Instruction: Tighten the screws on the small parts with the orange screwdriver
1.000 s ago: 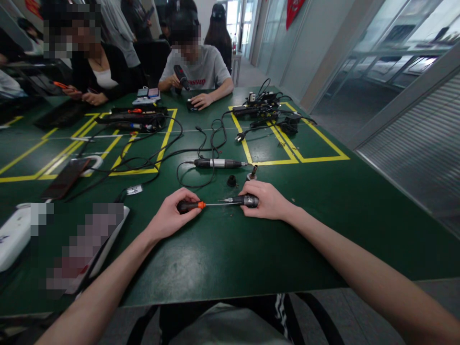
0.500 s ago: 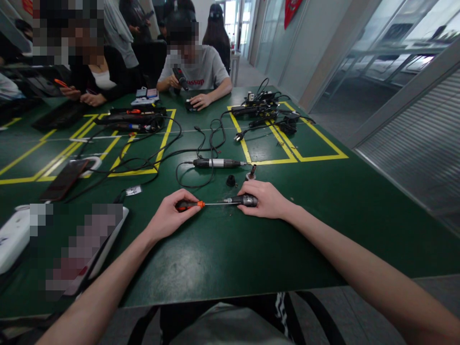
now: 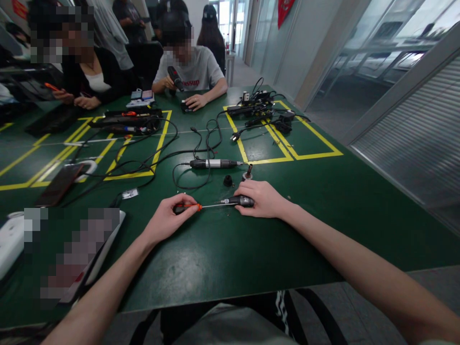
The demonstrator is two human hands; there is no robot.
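My left hand [image 3: 167, 219] grips the black and orange handle of a small screwdriver [image 3: 194, 207]. Its thin shaft runs right into the tip of a short black and grey tool part [image 3: 240, 201], which my right hand [image 3: 262, 199] holds flat on the green table [image 3: 215, 254]. Just behind my right hand lie a small black cap [image 3: 227, 180] and a small upright metal piece [image 3: 247, 172]. Farther back lies a corded pen-shaped rotary tool [image 3: 212, 164].
Black cables [image 3: 151, 158] loop over yellow floor-style tape lines. A power strip with plugs [image 3: 257, 108] sits at the back right. A white device [image 3: 10, 242] and a dark phone [image 3: 59, 178] lie at the left. Two people sit across the table, one holding a black tool [image 3: 175, 77].
Both hands stay on the screwdriver and the tool part. The view has shifted slightly, so everything sits a little further left and lower in the picture.
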